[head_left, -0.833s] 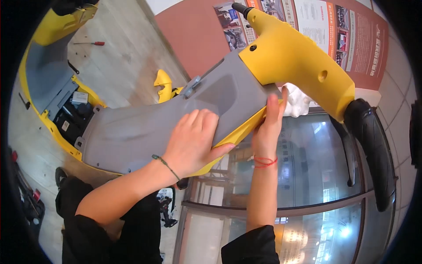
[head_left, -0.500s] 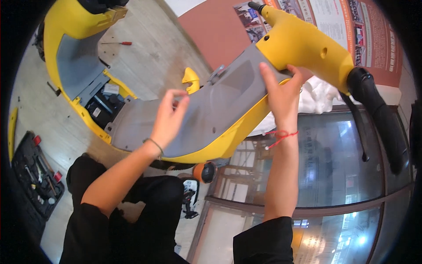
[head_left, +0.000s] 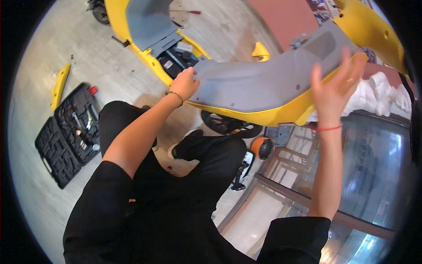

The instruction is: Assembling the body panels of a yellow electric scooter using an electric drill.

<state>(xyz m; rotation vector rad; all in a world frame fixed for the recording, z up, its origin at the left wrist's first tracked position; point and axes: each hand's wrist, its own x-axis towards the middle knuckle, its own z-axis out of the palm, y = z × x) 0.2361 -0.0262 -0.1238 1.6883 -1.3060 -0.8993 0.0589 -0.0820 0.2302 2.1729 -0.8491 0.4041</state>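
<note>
A yellow scooter lies across the view, with a long grey floor panel (head_left: 250, 83) edged by a yellow side cover (head_left: 268, 115). At the panel's left end is my left hand (head_left: 184, 83), its fingers curled at the corner beside an open compartment (head_left: 176, 61) with black parts inside. Whatever those fingers hold is hidden. Toward the right end my right hand (head_left: 332, 94), blurred, has its fingers spread over the yellow edge. Beyond it rises the yellow front body (head_left: 369, 33). Under the panel a black wheel (head_left: 228, 124) shows.
An open black tool case (head_left: 72, 132) and a yellow strip (head_left: 60, 86) lie left on the floor. Beyond the panel are a small yellow piece (head_left: 261, 53) and a red-handled screwdriver (head_left: 194, 12). A glass cabinet (head_left: 369, 158) stands right, near an orange-and-black round object (head_left: 263, 148).
The whole view has shifted, so the scooter appears farther right and higher. My left hand has come to the panel's left end. My right hand has come off the panel's upper part, fingers spread.
</note>
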